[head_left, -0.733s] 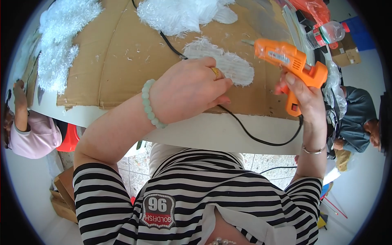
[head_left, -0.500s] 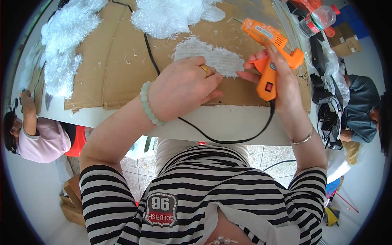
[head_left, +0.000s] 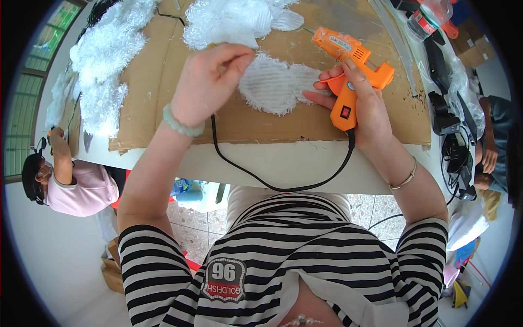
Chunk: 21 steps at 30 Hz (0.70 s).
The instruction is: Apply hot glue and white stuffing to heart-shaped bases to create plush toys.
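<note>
Right hand (head_left: 366,109) grips one orange glue gun (head_left: 348,60); left hand (head_left: 210,82) pinches one white fringed piece (head_left: 275,84).

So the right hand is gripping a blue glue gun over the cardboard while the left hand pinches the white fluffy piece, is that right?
Not quite: the glue gun is orange, not blue, as the head view shows. The rest holds: the right hand grips it over the cardboard while the left hand pinches the white fluffy piece.
</note>
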Available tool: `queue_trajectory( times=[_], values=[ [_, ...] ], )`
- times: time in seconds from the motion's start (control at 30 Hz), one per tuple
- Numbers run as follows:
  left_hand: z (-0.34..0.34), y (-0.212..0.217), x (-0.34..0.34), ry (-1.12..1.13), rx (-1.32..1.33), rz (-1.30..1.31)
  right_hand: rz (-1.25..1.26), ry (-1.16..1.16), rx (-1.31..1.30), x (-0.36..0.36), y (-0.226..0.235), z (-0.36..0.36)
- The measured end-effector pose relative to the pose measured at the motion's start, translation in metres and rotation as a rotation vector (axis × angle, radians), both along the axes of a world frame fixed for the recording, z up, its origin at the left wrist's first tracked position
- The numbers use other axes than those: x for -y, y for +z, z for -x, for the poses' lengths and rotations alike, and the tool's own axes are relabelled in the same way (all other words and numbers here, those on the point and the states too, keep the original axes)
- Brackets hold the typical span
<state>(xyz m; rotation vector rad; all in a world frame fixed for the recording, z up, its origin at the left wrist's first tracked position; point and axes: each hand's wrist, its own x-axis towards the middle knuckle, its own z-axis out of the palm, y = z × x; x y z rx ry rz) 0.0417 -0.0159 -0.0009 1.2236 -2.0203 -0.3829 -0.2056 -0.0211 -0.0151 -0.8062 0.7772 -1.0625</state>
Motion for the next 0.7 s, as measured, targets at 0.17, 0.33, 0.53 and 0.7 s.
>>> queue_trajectory(
  times=[0.17, 0.33, 0.53, 0.7],
  values=[
    [0.001, 0.0, 0.028, 0.061, 0.115, -0.151, 0.012, 0.011, 0.009, 0.001, -0.001, 0.001],
    [0.007, -0.005, 0.038, -0.045, 0.289, 0.022, -0.002, 0.026, 0.011, 0.001, -0.001, 0.002],
    [0.005, -0.003, 0.029, -0.205, 0.288, 0.098, -0.007, 0.044, 0.011, 0.001, 0.001, 0.003],
    [0.008, 0.003, 0.017, -0.167, 0.326, 0.207, -0.012, 0.047, 0.002, 0.002, 0.0, 0.005]
  ],
)
